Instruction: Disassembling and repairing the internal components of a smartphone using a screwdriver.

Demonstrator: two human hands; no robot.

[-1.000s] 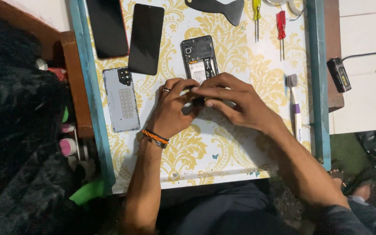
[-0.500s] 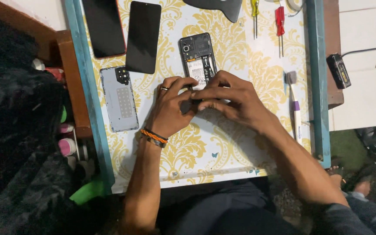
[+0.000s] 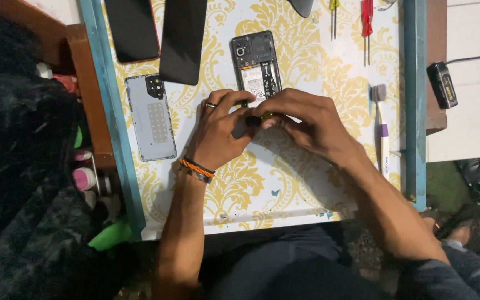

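**Both hands crowding the near end of an opened phone**

We are holding our left hand (image 3: 218,130) and right hand (image 3: 306,125) together at the near end of the opened phone (image 3: 256,64), which is lying face down, back cover off, towards the far middle of the patterned table (image 3: 251,189). Our fingertips are pinching narrowly around something small and dark (image 3: 253,120) between them; we cannot tell whether it is a tool tip or a loose part, nor which hand is really gripping it.

As we judge it, the main risk is a slip: with both hands pressing so close, a jerk could be scraping the exposed board or battery, or flicking a tiny piece away, and the busy yellow pattern would be hiding it.

Room is tight on the far side. The black screen panel (image 3: 181,39) and another dark phone (image 3: 134,28) are lying just far-left of our left hand, and the grey back cover (image 3: 151,116) is lying left of it, near the blue table edge (image 3: 109,122). The brush (image 3: 381,128) is sitting right of our right forearm, close to the right edge, and the red screwdriver (image 3: 366,22) is lying far right. The near part of the table is where we are finding free space.
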